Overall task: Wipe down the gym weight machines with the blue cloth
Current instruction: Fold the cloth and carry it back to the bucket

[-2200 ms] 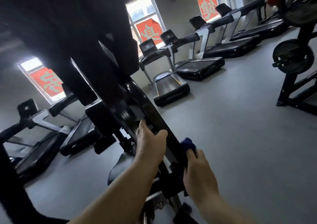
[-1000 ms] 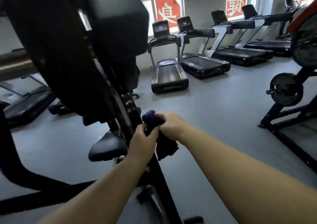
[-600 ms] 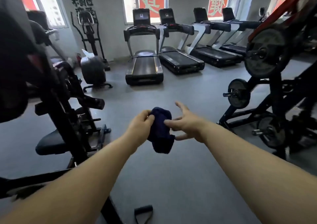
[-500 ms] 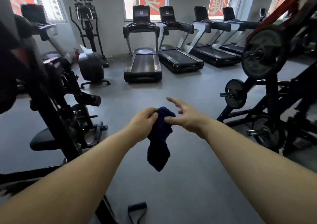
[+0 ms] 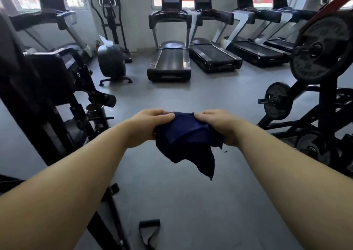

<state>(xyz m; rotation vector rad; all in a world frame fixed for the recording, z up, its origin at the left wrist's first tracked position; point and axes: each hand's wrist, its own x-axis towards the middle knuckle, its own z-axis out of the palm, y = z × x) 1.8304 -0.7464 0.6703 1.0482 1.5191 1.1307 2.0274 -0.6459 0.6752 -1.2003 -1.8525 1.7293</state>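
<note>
The dark blue cloth (image 5: pixel 188 137) hangs in the air in front of me, spread between both hands, one corner drooping down. My left hand (image 5: pixel 147 124) grips its left edge and my right hand (image 5: pixel 219 124) grips its right edge. A black weight machine (image 5: pixel 47 89) with a seat and levers stands at my left, apart from the cloth. A plate-loaded rack (image 5: pixel 321 89) with round weight plates stands at my right.
Several treadmills (image 5: pixel 169 58) line the far wall under the windows. A black exercise bike (image 5: pixel 111 62) and an elliptical trainer (image 5: pixel 110 18) stand at the back left. A cable handle strap (image 5: pixel 149 232) lies on the grey floor near my feet.
I have turned away from the black machine on the left. The cloth, bunched in both hands before, is now pulled wider, and my right hand has closed on its edge.
</note>
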